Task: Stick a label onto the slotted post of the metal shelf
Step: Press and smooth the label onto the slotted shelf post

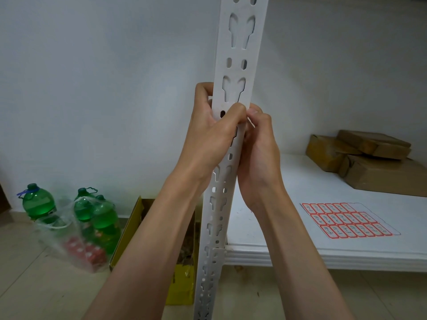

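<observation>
Left hand [209, 125] curled round white slotted post [235, 65], thumb across its face; right hand [257, 144] pinching small label [250, 123] at post's right edge. Sticker sheet [349, 220] flat on shelf [288, 227].

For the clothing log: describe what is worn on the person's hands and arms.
Nothing is worn. The left hand and right hand are bare, with no gloves, rings, watch or bracelet in view. Both forearms are uncovered down to the frame's lower edge; no sleeve shows.
</observation>
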Motion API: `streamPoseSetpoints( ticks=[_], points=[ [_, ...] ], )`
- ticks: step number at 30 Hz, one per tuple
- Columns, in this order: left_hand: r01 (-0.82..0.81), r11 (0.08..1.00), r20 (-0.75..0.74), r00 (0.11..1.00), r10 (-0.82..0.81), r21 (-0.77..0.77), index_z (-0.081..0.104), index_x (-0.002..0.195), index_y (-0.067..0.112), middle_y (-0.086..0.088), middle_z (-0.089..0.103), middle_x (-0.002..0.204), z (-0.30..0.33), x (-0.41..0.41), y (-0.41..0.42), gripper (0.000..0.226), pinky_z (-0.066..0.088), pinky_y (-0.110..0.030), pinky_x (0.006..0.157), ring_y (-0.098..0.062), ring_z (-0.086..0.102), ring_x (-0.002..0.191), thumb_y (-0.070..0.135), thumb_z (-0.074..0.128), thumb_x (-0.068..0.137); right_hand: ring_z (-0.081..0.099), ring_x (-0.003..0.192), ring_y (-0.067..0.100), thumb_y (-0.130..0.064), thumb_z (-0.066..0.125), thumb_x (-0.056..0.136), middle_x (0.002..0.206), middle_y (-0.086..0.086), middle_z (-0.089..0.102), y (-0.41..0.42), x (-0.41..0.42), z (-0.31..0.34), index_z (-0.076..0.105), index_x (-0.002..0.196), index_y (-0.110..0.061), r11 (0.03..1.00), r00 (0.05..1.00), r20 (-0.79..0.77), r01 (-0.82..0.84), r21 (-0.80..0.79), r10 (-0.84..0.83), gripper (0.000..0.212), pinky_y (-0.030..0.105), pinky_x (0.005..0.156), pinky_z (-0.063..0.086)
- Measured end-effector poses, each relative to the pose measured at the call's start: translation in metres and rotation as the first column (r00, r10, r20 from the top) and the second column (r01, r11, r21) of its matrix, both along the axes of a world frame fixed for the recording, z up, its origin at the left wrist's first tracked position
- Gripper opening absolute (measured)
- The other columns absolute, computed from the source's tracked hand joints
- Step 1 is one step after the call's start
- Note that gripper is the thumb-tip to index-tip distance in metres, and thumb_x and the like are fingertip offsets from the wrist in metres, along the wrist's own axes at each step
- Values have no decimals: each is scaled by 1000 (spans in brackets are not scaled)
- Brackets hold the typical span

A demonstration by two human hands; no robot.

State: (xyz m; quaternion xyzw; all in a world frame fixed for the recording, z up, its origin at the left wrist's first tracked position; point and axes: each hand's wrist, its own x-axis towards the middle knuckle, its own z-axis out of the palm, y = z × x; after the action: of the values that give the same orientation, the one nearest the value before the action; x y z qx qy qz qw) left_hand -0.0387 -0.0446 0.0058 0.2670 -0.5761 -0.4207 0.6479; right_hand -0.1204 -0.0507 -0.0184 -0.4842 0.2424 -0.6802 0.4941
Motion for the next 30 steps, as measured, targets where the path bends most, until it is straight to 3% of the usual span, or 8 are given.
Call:
streamPoseSetpoints(
  ticks=[8, 11, 16, 21, 25, 30],
  points=[
    [-9, 1000, 20, 1000, 9, -3, 43, 119, 9, -15, 69, 104, 1, 1, 0, 33, 58, -44, 77, -21, 67, 76, 2, 53, 89, 66, 105, 27, -36, 47, 92, 112, 16, 68, -2, 0, 0, 59, 126, -7, 1000, 1000, -17, 14, 4, -14, 46, 50, 99, 51],
    [-14, 1000, 33, 999, 14, -2, 43, 119, 11, -20, 66, 110, 0, 2, 0, 33, 57, -52, 79, -24, 66, 80, 4, 53, 88, 67, 106, 27, -36, 45, 94, 120, 21, 67, -1, 0, -1, 60, 126, -10, 1000, 999, -37, 27, 1, -27, 44, 49, 98, 52],
    [-33, 999, 36, 999, 33, 15, 44, 118, 14, -16, 68, 109, -1, 1, -1, 32, 57, -55, 82, -35, 69, 87, 9, 57, 89, 67, 103, 25, -36, 44, 96, 123, 22, 66, -1, 0, -1, 59, 128, -8, 1000, 999, -28, 28, 1, -28, 45, 46, 95, 53],
    [-29, 999, 21, 999, 29, 14, 44, 115, 12, -19, 68, 106, 0, 0, 0, 32, 57, -56, 83, -37, 68, 85, 9, 59, 88, 65, 113, 38, -38, 47, 92, 122, 23, 67, -2, 1, -2, 58, 128, -8, 999, 1000, -11, 23, 24, -23, 49, 50, 99, 51],
    [-43, 999, 38, 998, 43, 0, 44, 115, 13, -20, 66, 105, 0, 0, 1, 32, 58, -52, 80, -32, 68, 81, 8, 58, 87, 67, 102, 25, -37, 46, 93, 113, 15, 69, -2, -1, -1, 58, 129, -7, 1000, 1000, -11, 8, 13, -8, 48, 43, 92, 53],
    [-27, 1000, 46, 999, 27, -2, 43, 119, 10, -21, 66, 108, 1, 1, 1, 33, 58, -49, 78, -25, 67, 78, 3, 54, 89, 66, 100, 23, -33, 43, 98, 108, 11, 68, -3, -1, -2, 57, 128, -5, 1000, 1000, -14, -1, -2, 1, 43, 43, 91, 51]
  ],
)
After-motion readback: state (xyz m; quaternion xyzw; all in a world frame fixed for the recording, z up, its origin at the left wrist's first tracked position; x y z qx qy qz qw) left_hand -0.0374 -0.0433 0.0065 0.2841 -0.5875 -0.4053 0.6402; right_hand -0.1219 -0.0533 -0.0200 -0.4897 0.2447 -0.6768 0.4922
